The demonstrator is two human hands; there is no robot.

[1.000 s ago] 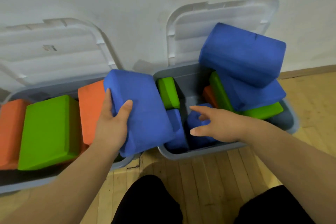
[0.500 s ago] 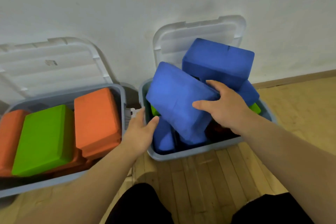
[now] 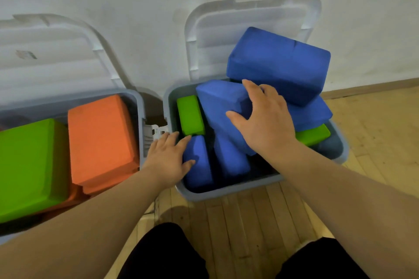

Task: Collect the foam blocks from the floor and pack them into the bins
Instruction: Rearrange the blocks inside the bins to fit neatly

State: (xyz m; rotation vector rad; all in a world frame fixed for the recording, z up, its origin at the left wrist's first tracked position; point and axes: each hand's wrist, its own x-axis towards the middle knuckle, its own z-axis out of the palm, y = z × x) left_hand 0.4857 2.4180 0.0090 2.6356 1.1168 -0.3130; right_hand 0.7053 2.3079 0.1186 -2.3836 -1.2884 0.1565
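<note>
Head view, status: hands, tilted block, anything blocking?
Left hand open at edge of right bin; right hand open on tilted blue block. Top blue block crowds it.

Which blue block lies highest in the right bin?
The large blue block at the back: it sits uppermost, above the rim of the bin, before the open lid.

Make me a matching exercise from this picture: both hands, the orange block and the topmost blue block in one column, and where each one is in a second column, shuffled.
Column one
1. left hand
2. right hand
3. orange block
4. topmost blue block

Column two
A. in the left bin, beside a green block
B. piled highest in the right bin, in front of its open lid
C. on the tilted blue block
D. touching the upright blue block by the right bin's left wall

Pairs: 1-D, 2-C, 3-A, 4-B
</note>
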